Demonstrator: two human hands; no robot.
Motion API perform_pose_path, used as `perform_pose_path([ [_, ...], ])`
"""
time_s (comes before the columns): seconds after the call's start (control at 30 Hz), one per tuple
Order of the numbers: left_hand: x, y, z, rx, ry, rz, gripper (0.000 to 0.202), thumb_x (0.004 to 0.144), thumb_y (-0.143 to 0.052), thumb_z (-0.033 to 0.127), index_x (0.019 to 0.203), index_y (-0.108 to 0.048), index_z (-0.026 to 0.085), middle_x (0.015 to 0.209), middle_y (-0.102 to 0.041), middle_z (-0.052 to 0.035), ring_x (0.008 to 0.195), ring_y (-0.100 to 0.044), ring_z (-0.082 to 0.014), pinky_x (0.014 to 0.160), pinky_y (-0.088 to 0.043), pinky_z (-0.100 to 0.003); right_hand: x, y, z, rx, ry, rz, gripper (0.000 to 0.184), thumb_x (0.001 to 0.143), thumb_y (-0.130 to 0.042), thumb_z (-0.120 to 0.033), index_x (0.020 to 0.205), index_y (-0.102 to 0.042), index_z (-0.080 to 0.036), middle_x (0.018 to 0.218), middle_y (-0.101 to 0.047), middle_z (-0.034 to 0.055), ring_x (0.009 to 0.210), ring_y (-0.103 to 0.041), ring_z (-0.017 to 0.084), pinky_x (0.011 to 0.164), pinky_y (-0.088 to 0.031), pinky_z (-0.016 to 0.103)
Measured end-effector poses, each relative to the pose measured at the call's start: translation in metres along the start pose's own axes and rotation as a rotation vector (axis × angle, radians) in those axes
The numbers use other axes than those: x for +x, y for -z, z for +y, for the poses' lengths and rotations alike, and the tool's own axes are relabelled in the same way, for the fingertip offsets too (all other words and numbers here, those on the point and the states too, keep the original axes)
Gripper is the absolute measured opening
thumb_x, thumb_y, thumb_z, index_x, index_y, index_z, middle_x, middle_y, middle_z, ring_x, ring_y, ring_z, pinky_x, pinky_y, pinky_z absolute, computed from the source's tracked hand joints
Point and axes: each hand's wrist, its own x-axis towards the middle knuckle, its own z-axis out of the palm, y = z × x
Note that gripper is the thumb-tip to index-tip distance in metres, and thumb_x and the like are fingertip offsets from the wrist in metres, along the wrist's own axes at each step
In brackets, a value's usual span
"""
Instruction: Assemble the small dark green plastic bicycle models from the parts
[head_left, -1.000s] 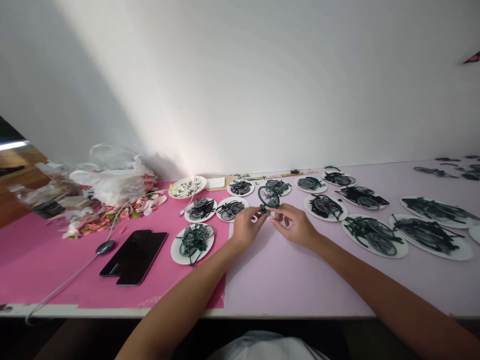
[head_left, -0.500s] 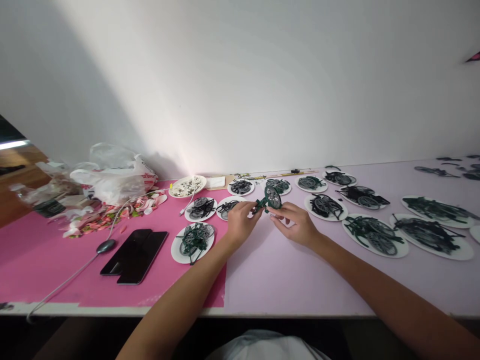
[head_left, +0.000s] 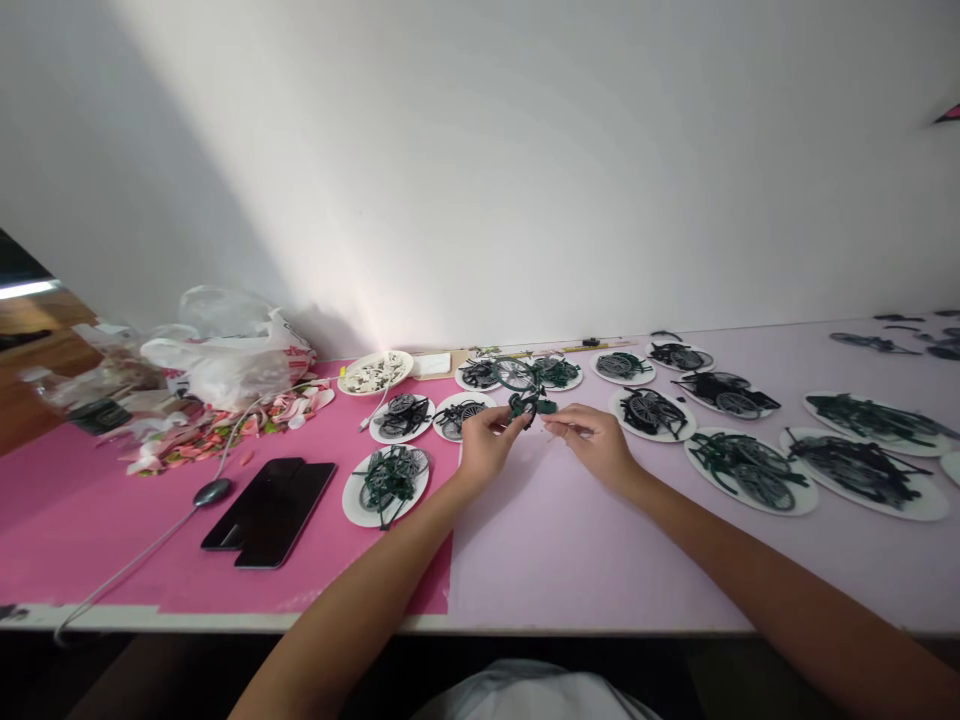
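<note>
A small dark green toy bicycle part with a spoked wheel (head_left: 521, 392) is held above the pale pink tabletop (head_left: 570, 540). My left hand (head_left: 486, 441) pinches its frame from the left, wheel pointing up and away. My right hand (head_left: 594, 438) sits just right of it, fingers pinched near a small green piece at the part's right end. Both forearms reach in from the bottom edge.
Several white plates (head_left: 386, 487) of green and black bicycle parts lie in rows across the table, with larger ones (head_left: 750, 468) at the right. A black phone (head_left: 268, 510), a cable, a white plastic bag (head_left: 225, 355) and pink scraps sit on the bright pink mat at left.
The green wheel has swung from the right side of the part over to the left and tilted back. Both hands stayed in nearly the same spot.
</note>
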Motion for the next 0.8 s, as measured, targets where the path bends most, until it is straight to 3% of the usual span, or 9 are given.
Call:
perform_pose_path([
  [0.13, 0.002, 0.000, 0.003, -0.146, 0.121, 0.015, 0.061, 0.078, -0.073, 0.065, 0.054, -0.043, 0.018, 0.055, -0.029, 0.0048, 0.056, -0.026, -0.0090, 0.053, -0.020, -0.026, 0.001, -0.002, -0.003, 0.069, -0.268, 0.051, 0.034, 0.085, -0.074, -0.052, 0.095, -0.081, -0.020, 0.089, -0.080, 0.0094, 0.077, -0.073, 0.023, 0.059, -0.056, 0.031],
  [0.3, 0.004, -0.001, 0.002, -0.219, 0.167, 0.042, 0.070, 0.071, -0.075, 0.072, 0.054, -0.033, 0.020, 0.058, -0.023, 0.0050, 0.058, -0.022, -0.0084, 0.052, -0.016, -0.026, 0.002, -0.003, -0.002, 0.215, -0.490, -0.006, 0.036, 0.074, -0.083, -0.052, 0.091, -0.080, -0.020, 0.087, -0.081, 0.0100, 0.082, -0.077, 0.025, 0.056, -0.057, 0.028],
  [0.43, 0.002, -0.002, 0.006, -0.212, 0.156, 0.060, 0.072, 0.072, -0.076, 0.071, 0.054, -0.028, 0.020, 0.058, -0.021, 0.0053, 0.058, -0.020, -0.0083, 0.052, -0.017, -0.025, 0.002, -0.003, 0.002, 0.309, -0.560, -0.060, 0.037, 0.075, -0.084, -0.052, 0.094, -0.080, -0.020, 0.092, -0.082, 0.0118, 0.086, -0.078, 0.026, 0.056, -0.057, 0.027],
  [0.8, -0.006, -0.007, 0.015, -0.215, 0.114, 0.001, 0.065, 0.076, -0.075, 0.065, 0.055, -0.033, 0.020, 0.058, -0.023, 0.0051, 0.059, -0.021, -0.0090, 0.053, -0.019, -0.026, 0.002, -0.005, -0.001, 0.404, -0.627, -0.127, 0.034, 0.076, -0.085, -0.048, 0.092, -0.080, -0.019, 0.095, -0.081, 0.0130, 0.082, -0.078, 0.024, 0.051, -0.051, 0.024],
])
